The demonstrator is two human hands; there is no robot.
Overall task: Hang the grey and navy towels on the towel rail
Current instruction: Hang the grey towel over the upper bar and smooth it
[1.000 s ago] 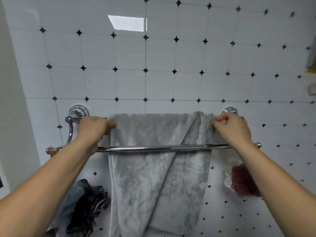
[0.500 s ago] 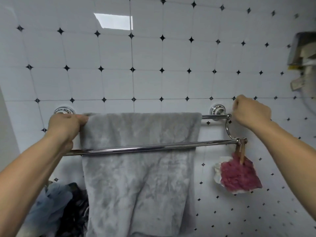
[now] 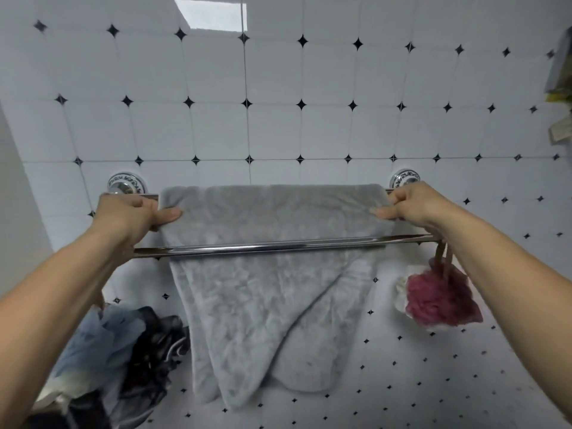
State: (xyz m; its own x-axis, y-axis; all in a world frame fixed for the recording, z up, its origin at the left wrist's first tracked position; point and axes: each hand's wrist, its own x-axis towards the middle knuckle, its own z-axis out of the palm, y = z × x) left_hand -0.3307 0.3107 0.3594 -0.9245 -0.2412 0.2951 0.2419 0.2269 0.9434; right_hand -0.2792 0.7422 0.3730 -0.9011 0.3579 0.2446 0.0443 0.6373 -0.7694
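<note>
The grey towel (image 3: 272, 283) hangs over the back bar of the chrome double towel rail (image 3: 278, 247), behind the front bar, its lower edges uneven. My left hand (image 3: 133, 216) pinches the towel's top left corner at the back bar. My right hand (image 3: 411, 205) pinches its top right corner. No navy towel can be picked out for certain; dark and blue fabric (image 3: 123, 345) hangs bunched at lower left.
A dark red bath puff (image 3: 439, 301) hangs by a cord from the rail's right end. Round chrome mounts (image 3: 125, 182) fix the rail to the white tiled wall. A shelf edge with items (image 3: 560, 82) shows at far right.
My right hand came back from the rail's right bracket onto the towel's right corner. The towel now spans wider along the back bar, and the view has shifted right.
</note>
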